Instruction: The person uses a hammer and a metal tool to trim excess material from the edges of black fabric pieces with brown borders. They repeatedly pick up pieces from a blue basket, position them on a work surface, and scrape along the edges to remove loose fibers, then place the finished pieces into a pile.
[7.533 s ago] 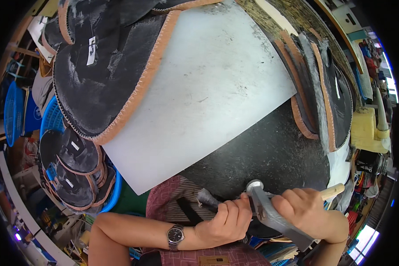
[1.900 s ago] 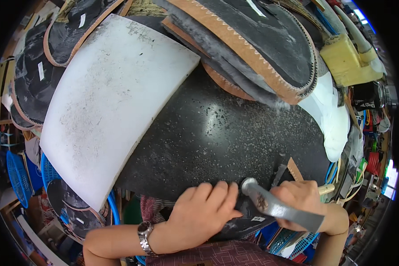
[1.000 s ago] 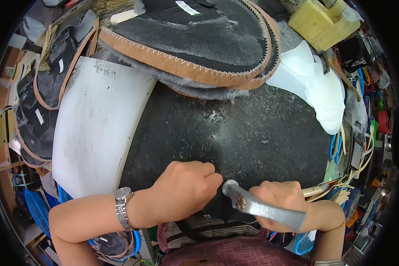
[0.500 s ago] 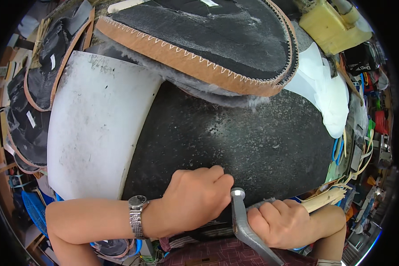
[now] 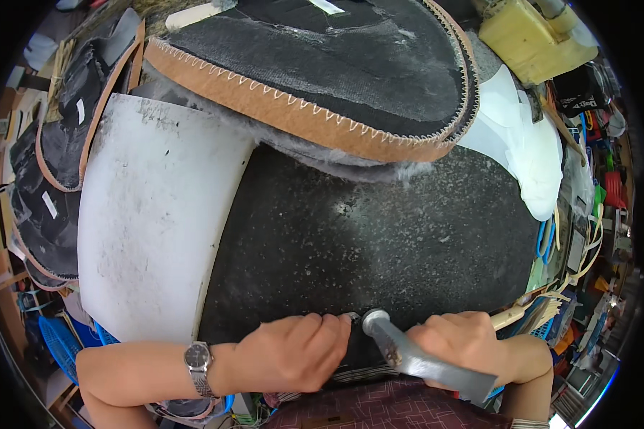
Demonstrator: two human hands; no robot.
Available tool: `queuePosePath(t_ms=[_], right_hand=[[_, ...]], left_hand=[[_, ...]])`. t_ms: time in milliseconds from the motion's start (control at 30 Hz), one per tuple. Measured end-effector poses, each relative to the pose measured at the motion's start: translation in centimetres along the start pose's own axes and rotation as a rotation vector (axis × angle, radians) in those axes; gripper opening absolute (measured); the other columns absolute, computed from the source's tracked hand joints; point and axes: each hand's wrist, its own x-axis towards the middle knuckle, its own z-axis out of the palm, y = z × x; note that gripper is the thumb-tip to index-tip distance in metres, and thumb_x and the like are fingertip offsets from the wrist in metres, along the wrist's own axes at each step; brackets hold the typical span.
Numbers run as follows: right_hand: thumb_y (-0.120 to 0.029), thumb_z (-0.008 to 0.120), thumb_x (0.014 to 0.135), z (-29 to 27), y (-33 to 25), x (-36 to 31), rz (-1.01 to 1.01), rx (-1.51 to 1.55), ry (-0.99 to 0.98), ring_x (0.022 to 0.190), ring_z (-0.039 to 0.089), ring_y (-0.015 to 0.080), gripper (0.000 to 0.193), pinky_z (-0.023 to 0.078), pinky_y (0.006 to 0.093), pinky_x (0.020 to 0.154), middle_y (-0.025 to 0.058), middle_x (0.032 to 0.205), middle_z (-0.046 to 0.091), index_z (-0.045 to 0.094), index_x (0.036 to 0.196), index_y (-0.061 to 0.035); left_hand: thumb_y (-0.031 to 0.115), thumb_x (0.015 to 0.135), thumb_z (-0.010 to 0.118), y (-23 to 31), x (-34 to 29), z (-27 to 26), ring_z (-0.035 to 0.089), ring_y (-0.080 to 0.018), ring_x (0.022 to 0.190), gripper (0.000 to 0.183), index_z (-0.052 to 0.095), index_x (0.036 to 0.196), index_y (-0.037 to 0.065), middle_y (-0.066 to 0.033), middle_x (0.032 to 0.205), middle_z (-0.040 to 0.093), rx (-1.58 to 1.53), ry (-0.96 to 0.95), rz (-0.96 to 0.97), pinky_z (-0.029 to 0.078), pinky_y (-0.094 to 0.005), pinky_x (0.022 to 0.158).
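My left hand (image 5: 290, 354), a metal-banded watch (image 5: 198, 356) on its wrist, is closed in a pinch at the near edge of the black speckled sheet (image 5: 379, 250). A tiny shiny bit shows at its fingertips, too small to name. Beside those fingertips is the round face of a steel hammer (image 5: 393, 347). My right hand (image 5: 458, 343) is wrapped around the hammer close to its head. A pale wooden handle (image 5: 508, 316) sticks out past that hand. At the far side lies a large black piece with brown stitched edging (image 5: 265, 93) and grey fur beneath.
A white sheet (image 5: 157, 222) covers the left of the work surface. More black pieces with brown edging (image 5: 46, 207) are stacked farther left. White crumpled plastic (image 5: 540, 168) and a yellowish container (image 5: 537, 43) stand at the far right. Blue-handled scissors (image 5: 544, 239) are near the right edge.
My left hand has moved down and slightly left, its pinched fingertips now showing. The hammer has turned, its head swinging slightly left and its other end moving up and right.
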Motion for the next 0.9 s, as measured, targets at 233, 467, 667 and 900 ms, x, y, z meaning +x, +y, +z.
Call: queuePosePath(t_ms=[233,467,667,900], right_hand=[[-0.015,0.061,0.069,-0.5,-0.4,0.9,-0.003,-0.078,-0.012,0.049,0.051,0.0121,0.027,0.043,0.0255,0.041,0.0014,0.064,0.041,0.055,0.091,-0.0012],[-0.017,0.062,0.066,-1.3,-0.9,1.7,-0.024,-0.153,-0.049,0.046,0.049,0.0122,0.031,0.04,0.0251,0.039,0.002,0.063,0.043,0.056,0.092,-0.0004],[-0.017,0.063,0.064,-1.1,-1.1,2.4,-0.117,-0.24,-0.104,0.047,0.049,0.0124,0.031,0.039,0.0252,0.038,0.0018,0.061,0.041,0.055,0.089,-0.0004],[-0.019,0.066,0.064,-0.5,-2.1,1.7,-0.004,-0.236,-0.09,0.049,0.053,0.0162,0.033,0.043,0.0301,0.041,0.0038,0.063,0.045,0.056,0.09,-0.0015]], left_hand=[[0.007,0.073,0.063,0.9,0.2,0.8,0.056,-0.0161,0.059,0.02,0.067,0.085,-0.009,-0.0124,0.07,0.06,0.387,-0.004,0.153,0.045,-0.0201,0.051],[0.008,0.074,0.059,1.7,0.1,1.2,0.055,-0.0177,0.057,0.019,0.067,0.081,-0.008,-0.0133,0.068,0.06,0.502,-0.013,0.133,0.044,-0.0231,0.05],[0.008,0.073,0.06,2.2,-0.1,1.5,0.055,-0.0185,0.058,0.018,0.067,0.081,-0.007,-0.0138,0.069,0.06,0.582,-0.027,0.155,0.044,-0.0251,0.05],[0.008,0.075,0.06,2.2,0.0,1.5,0.054,-0.0183,0.059,0.018,0.066,0.082,-0.007,-0.013,0.069,0.06,0.519,-0.001,0.116,0.044,-0.0237,0.051]])
